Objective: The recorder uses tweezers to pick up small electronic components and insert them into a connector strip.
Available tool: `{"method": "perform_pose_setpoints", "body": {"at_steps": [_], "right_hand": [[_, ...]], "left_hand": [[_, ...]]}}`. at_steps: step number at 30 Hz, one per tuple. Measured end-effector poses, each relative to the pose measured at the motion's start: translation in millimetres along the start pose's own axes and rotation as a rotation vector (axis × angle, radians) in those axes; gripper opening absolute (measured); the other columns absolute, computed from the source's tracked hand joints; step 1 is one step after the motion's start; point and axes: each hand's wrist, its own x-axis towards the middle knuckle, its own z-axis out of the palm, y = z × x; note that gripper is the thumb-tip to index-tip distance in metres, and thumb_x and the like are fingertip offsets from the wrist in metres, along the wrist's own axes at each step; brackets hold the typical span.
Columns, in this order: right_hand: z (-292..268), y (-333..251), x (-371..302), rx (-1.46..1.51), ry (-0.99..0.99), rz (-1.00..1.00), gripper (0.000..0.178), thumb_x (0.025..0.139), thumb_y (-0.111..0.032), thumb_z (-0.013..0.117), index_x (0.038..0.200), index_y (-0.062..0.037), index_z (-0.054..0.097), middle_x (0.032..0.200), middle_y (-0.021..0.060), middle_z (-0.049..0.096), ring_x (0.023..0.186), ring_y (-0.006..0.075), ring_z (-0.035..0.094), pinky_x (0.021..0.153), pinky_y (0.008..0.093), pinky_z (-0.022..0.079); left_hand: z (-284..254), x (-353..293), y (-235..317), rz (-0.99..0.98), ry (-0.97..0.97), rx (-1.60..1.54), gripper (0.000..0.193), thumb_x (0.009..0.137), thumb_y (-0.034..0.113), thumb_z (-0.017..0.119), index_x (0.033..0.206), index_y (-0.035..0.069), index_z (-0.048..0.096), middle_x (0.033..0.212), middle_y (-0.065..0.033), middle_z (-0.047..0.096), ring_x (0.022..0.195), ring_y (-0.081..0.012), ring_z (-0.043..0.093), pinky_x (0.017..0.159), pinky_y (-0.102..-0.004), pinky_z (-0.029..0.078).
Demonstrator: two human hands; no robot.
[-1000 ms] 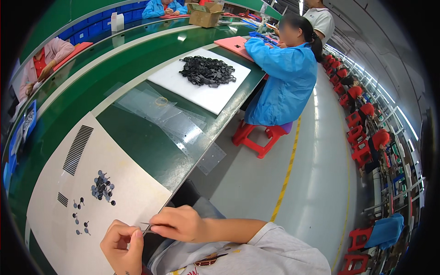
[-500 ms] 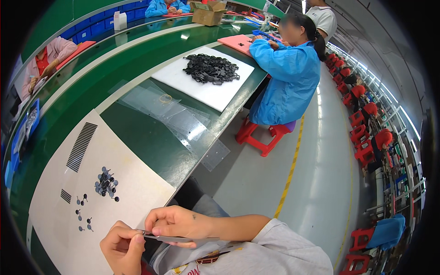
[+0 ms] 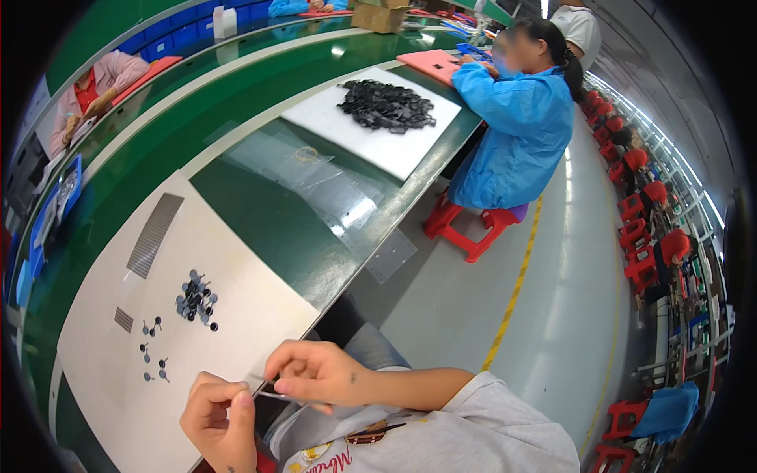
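Observation:
My left hand [image 3: 219,418] is closed in a pinch, thumb against forefinger, at the board's near edge. What it pinches is too small to make out. Close beside it, my right hand [image 3: 322,377] has its fingers curled round a thin flat grey strip [image 3: 277,396], seen nearly edge-on, with one end by the left fingertips. Beyond my hands, small dark round pieces with short stems lie in a heap [image 3: 194,298] on the cream board [image 3: 244,296]. Several more such pieces [image 3: 147,358] are scattered nearer to me. A sheet of narrow dark strips [image 3: 155,236] and a smaller one [image 3: 124,319] lie to their left.
Clear plastic sheets [image 3: 327,193] lie on the green table [image 3: 260,252], one overhanging its edge. Farther along, a white board [image 3: 315,118] bears a heap of black parts [image 3: 388,106]. A person in blue [image 3: 516,126] sits on a red stool [image 3: 473,229]. A blue tray [image 3: 59,205] stands at left.
The view has shifted, so the scene sits farther right and the table's far end higher. The right fingers have lifted and loosened somewhat; the grey strip now shows more edge-on. The left hand still pinches.

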Motion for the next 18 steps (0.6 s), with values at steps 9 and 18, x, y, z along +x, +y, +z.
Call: {"method": "perform_pose_setpoints", "body": {"at_steps": [9, 18], "right_hand": [[-22.2, 27.2, -7.4, -0.612, 0.393, -0.522, 0.015, 0.072, -0.004, 0.059, 0.086, -0.0017, 0.053, 0.059, 0.003, 0.054, 0.048, 0.0047, 0.049, 0.043, 0.0167, 0.041], [-24.0, 30.5, 1.3, -0.71, 0.221, -0.647, 0.011, 0.076, 0.002, 0.049, 0.086, 0.0032, 0.048, 0.063, 0.0065, 0.051, 0.04, 0.0052, 0.044, 0.035, 0.0162, 0.036]], "left_hand": [[-49.1, 35.7, -25.6, 0.411, 0.243, 0.776, 0.012, 0.068, 0.0, 0.058, 0.08, 0.001, 0.06, 0.066, -0.0088, 0.051, 0.06, -0.0194, 0.047, 0.055, -0.0274, 0.038], [-79.1, 40.2, -46.4, 0.368, 0.211, 1.277, 0.009, 0.072, 0.011, 0.056, 0.076, 0.004, 0.06, 0.079, -0.0045, 0.053, 0.072, -0.0193, 0.048, 0.061, -0.0295, 0.036]]}}
